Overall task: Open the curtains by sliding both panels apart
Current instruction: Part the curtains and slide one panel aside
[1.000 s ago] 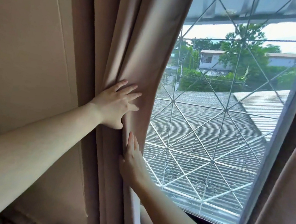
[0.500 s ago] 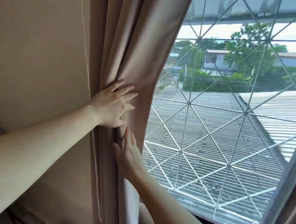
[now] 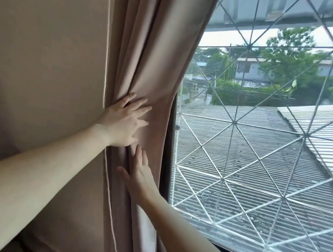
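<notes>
Curtain [image 3: 162, 45], left panel: pinkish-beige fabric, bunched into vertical folds against the left edge of the window [image 3: 264, 162], beside the beige wall [image 3: 44, 43]. Pale lining showed at the lower inner edge. A thin cord [image 3: 108, 192] hung along the outer edge of the panel and ended loose near the bottom.

Left hand [image 3: 124, 122]: open, palm flat on the gathered fabric, fingers [image 3: 140, 109] spread and pointing toward the glass. Not closed around any fold.

Right hand [image 3: 139, 175]: directly below the left, also open, fingers straight and pointing upward, laid against the folds at the inner edge. Fingertips sat just under the left palm; whether the two hands touched could not be told.

Window glass was uncovered to the right of the panel. Metal grille [image 3: 234, 123] with a diamond pattern sat behind it; corrugated roofs, trees and houses beyond.
</notes>
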{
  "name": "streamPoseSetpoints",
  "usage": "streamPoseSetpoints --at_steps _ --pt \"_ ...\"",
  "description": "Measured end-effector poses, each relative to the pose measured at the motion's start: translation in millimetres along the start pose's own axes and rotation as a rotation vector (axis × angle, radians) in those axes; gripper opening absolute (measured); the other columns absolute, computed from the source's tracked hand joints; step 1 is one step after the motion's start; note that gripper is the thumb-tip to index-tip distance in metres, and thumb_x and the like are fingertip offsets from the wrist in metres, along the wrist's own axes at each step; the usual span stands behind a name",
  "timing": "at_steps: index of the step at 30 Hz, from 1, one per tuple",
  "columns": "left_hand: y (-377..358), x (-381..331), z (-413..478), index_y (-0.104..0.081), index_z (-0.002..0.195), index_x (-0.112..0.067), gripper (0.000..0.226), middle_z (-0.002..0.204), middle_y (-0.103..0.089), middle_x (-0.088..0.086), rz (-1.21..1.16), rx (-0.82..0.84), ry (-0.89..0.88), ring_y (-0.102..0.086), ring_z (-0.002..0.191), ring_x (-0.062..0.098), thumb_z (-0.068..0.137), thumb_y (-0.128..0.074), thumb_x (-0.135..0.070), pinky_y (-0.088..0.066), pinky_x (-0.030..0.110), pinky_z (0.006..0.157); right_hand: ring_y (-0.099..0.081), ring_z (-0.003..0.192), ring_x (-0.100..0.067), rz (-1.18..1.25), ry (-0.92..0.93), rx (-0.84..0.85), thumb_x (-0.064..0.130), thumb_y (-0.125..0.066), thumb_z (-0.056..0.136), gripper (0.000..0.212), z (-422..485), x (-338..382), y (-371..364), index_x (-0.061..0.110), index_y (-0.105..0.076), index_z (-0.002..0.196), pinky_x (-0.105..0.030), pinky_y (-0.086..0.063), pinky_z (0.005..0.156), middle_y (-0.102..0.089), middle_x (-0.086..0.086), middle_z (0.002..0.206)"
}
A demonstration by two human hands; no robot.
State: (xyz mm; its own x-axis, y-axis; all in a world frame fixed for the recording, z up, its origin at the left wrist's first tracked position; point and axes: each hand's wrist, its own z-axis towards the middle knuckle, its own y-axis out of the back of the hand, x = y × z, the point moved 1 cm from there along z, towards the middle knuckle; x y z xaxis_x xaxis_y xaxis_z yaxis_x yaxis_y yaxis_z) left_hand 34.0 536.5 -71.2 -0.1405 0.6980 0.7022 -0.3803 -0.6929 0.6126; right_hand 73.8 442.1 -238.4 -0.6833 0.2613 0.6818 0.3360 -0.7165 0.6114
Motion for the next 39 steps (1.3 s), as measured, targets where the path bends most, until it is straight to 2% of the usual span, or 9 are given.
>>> streamPoseSetpoints --at_steps 5,11,16,24,27,29,32,35,39 --pt "-15.4 17.8 -3.4 -0.055 0.153 -0.039 0.067 0.178 -0.019 0.001 0.012 0.022 0.024 -0.004 0.166 0.025 0.089 -0.065 -0.057 0.010 0.051 0.130 -0.024 0.150 -0.046 0.017 -0.011 0.012 0.033 -0.054 0.096 0.092 21.7 9.8 -22.5 0.015 0.005 0.164 -0.052 -0.033 0.116 -0.007 -0.024 0.170" --pt "-31.5 40.0 -8.0 -0.056 0.152 -0.038 0.065 0.178 -0.020 0.001 0.028 0.021 0.048 -0.004 0.166 0.025 0.090 -0.067 -0.053 0.012 0.051 0.130 -0.017 0.151 -0.041 0.027 0.037 0.013 0.034 -0.059 0.098 0.093 47.8 19.3 -47.7 0.016 0.004 0.165 -0.049 -0.029 0.116 -0.010 -0.015 0.172" --pt "-46.8 55.7 -16.7 -0.060 0.149 -0.038 0.063 0.177 -0.025 0.001 0.019 0.001 0.051 -0.007 0.166 0.024 0.088 -0.070 -0.052 0.004 0.053 0.132 -0.008 0.154 -0.031 0.015 0.067 0.000 0.033 -0.059 0.099 0.092 60.0 25.3 -65.9 0.013 0.002 0.165 -0.049 -0.028 0.119 -0.009 -0.017 0.172" --pt "-58.1 57.9 -24.1 -0.066 0.144 -0.037 0.063 0.173 -0.034 0.001 -0.008 -0.070 0.033 -0.018 0.164 0.025 0.083 -0.076 -0.049 -0.004 0.053 0.133 -0.001 0.159 -0.029 -0.081 0.086 -0.040 0.037 -0.055 0.100 0.088 58.5 19.8 -81.5 0.008 -0.002 0.164 -0.046 -0.017 0.125 -0.012 -0.018 0.172" --pt "-58.2 52.3 -24.0 -0.068 0.141 -0.035 0.062 0.172 -0.037 0.002 -0.031 -0.097 0.026 -0.021 0.163 0.026 0.081 -0.078 -0.047 -0.005 0.053 0.133 -0.005 0.158 -0.035 -0.134 0.070 -0.044 0.036 -0.053 0.100 0.088 53.7 11.3 -82.2 0.010 0.001 0.164 -0.053 -0.020 0.123 -0.011 -0.019 0.171" --pt "-56.5 46.7 -24.1 -0.071 0.138 -0.033 0.059 0.169 -0.041 0.004 -0.049 -0.127 0.019 -0.026 0.162 0.027 0.080 -0.078 -0.042 -0.005 0.052 0.133 -0.009 0.156 -0.039 -0.136 0.041 -0.038 0.031 -0.050 0.099 0.086 47.0 6.8 -77.8 0.019 0.007 0.163 -0.061 -0.021 0.120 -0.005 -0.014 0.172" --pt "-51.3 37.2 -24.6 -0.073 0.136 -0.031 0.057 0.168 -0.044 0.004 -0.066 -0.155 0.017 -0.029 0.161 0.027 0.080 -0.078 -0.040 -0.004 0.050 0.132 -0.010 0.155 -0.039 -0.166 -0.017 -0.047 0.037 -0.052 0.101 0.087 35.7 3.9 -65.4 0.026 0.010 0.161 -0.071 -0.013 0.119 0.000 -0.008 0.173" --pt "-44.2 27.0 -24.6 -0.073 0.136 -0.031 0.057 0.167 -0.046 0.005 -0.082 -0.165 0.016 -0.030 0.160 0.027 0.079 -0.078 -0.039 -0.003 0.049 0.132 -0.011 0.155 -0.041 -0.243 -0.017 -0.058 0.041 -0.062 0.097 0.097 26.4 -1.5 -53.6 0.023 0.009 0.162 -0.073 -0.013 0.118 -0.002 -0.011 0.173" --pt "-31.7 10.4 -23.9 -0.076 0.131 -0.030 0.053 0.164 -0.049 0.005 -0.115 -0.175 0.014 -0.035 0.158 0.027 0.079 -0.077 -0.036 0.010 0.041 0.130 -0.012 0.155 -0.042 -0.295 -0.001 -0.064 0.043 -0.061 0.098 0.097 11.6 -7.9 -35.5 0.018 0.006 0.163 -0.072 -0.018 0.117 -0.003 -0.014 0.173"
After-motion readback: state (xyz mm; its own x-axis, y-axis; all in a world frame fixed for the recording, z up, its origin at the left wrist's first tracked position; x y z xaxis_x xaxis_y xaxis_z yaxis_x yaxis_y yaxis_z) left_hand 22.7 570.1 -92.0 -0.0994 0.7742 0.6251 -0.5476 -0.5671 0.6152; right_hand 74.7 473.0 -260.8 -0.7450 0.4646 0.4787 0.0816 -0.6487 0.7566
